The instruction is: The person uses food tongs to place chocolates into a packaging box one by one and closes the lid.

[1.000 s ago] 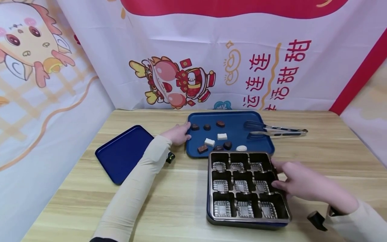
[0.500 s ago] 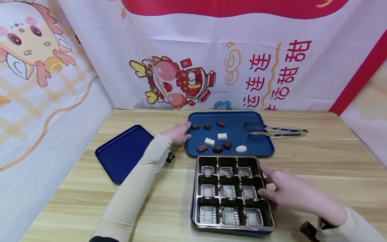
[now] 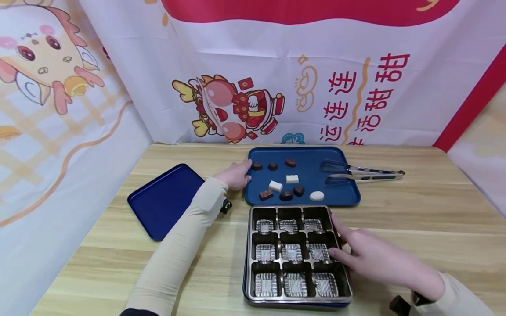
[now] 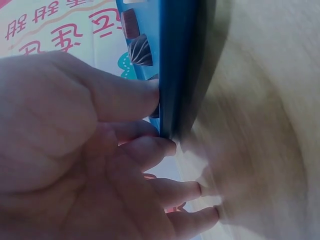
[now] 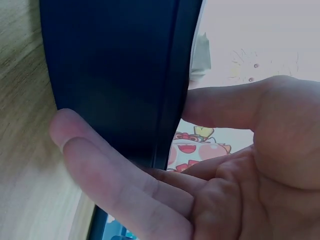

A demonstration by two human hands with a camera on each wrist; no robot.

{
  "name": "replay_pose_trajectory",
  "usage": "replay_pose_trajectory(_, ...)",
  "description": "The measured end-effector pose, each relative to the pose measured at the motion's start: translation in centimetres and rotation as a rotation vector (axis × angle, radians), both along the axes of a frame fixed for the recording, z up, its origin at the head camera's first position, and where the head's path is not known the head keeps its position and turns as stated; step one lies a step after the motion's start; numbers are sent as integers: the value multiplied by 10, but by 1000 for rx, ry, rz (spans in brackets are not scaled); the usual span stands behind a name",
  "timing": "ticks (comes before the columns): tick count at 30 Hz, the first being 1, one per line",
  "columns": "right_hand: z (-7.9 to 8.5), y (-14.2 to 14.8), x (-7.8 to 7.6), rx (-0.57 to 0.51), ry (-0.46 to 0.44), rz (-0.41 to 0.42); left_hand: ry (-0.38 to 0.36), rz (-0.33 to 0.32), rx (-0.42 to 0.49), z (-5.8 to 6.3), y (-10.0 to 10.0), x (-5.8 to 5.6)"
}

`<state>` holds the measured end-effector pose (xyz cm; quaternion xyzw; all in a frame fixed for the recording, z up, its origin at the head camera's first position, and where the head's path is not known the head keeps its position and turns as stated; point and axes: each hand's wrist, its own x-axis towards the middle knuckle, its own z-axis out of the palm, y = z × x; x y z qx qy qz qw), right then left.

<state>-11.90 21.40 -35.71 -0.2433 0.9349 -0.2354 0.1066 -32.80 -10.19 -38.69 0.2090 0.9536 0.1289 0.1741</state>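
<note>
In the head view, my left hand [image 3: 236, 175] pinches the left rim of a blue tray [image 3: 304, 153], thumb over the edge. The left wrist view shows the thumb [image 4: 125, 97] on that rim and other fingertips touching the table. Brown chocolates [image 3: 290, 163] and white ones [image 3: 316, 195] lie on the tray. In front of it stands a dark blue square box [image 3: 246, 287] bearing a brown plastic insert [image 3: 299, 233] with several square compartments. My right hand [image 3: 379, 259] presses the box's right side with fairly straight fingers, as the right wrist view shows [image 5: 125, 180].
Clear-headed tongs [image 3: 371, 173] lie across the tray's right side, handles over the wooden table [image 3: 427, 206]. A darker blue tray or lid [image 3: 166, 197] lies at the left, partly behind my left forearm. A printed cloth [image 3: 253, 52] hangs behind the table.
The square box with its insert has slid left and slightly nearer me, along with my right hand, uncovering the front chocolates. My left hand stays at the tray's rim.
</note>
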Motion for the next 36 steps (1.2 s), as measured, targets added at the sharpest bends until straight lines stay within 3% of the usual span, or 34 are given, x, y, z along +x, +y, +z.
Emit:
replay_pose_trajectory(18,-1,0,1,10,-16,14,24,14,-24,-3,5,0)
replay_pose_trajectory(21,0,1,1,24,-22,9,29,7,-7,1,4,2)
replay_pose_trajectory(23,1,2,2,37,-20,5,52,8,23,10,4,8)
replay_pose_trajectory(26,2,2,3,57,-33,17,118,-18,103,26,6,23)
replay_pose_trajectory(30,1,2,5,54,-56,36,155,-115,163,44,5,58)
replay_pose_trajectory(33,2,1,5,34,-48,33,126,-169,143,54,3,86)
replay_pose_trajectory(36,3,-1,6,23,-25,21,146,-197,95,57,4,106)
